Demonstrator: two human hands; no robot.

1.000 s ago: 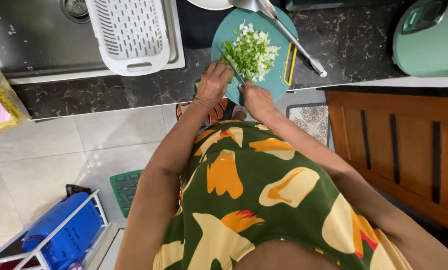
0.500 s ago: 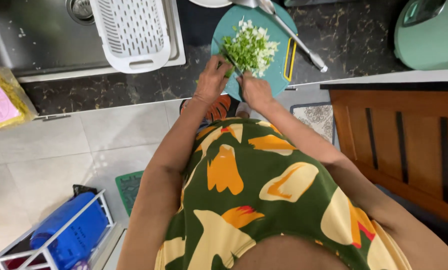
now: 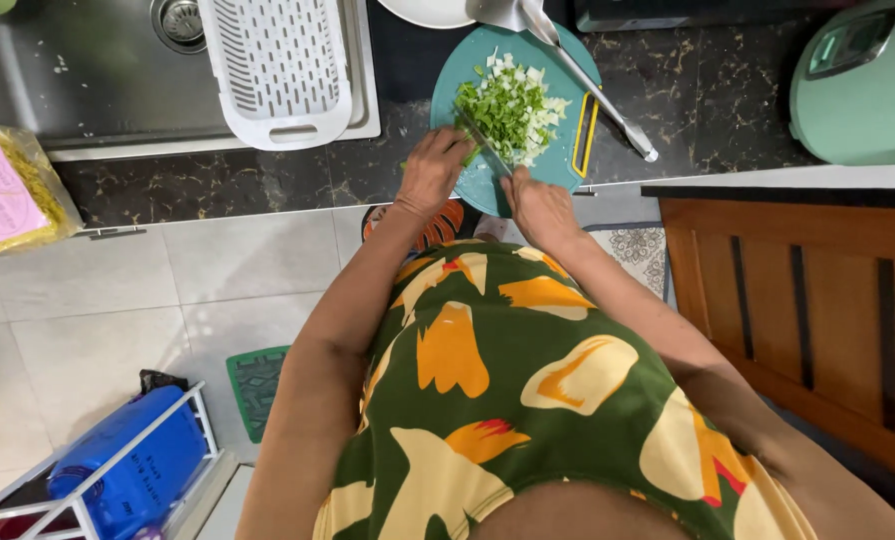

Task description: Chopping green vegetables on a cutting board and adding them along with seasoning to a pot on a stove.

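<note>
Greens (image 3: pixel 512 112) lie chopped in a heap on your round teal board (image 3: pixel 557 60), far side of the counter. Your right hand (image 3: pixel 533 205) is closed around the knife (image 3: pixel 485 140); your left hand (image 3: pixel 433 170) curls on the stalk end just beside the blade. Fingertips that near could get nicked if the blade drifts left.

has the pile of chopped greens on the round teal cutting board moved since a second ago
No. The pile of chopped green vegetable sits at the same spot on the round teal cutting board, just left of the board's yellow handle slot; only the camera shifted.
</note>
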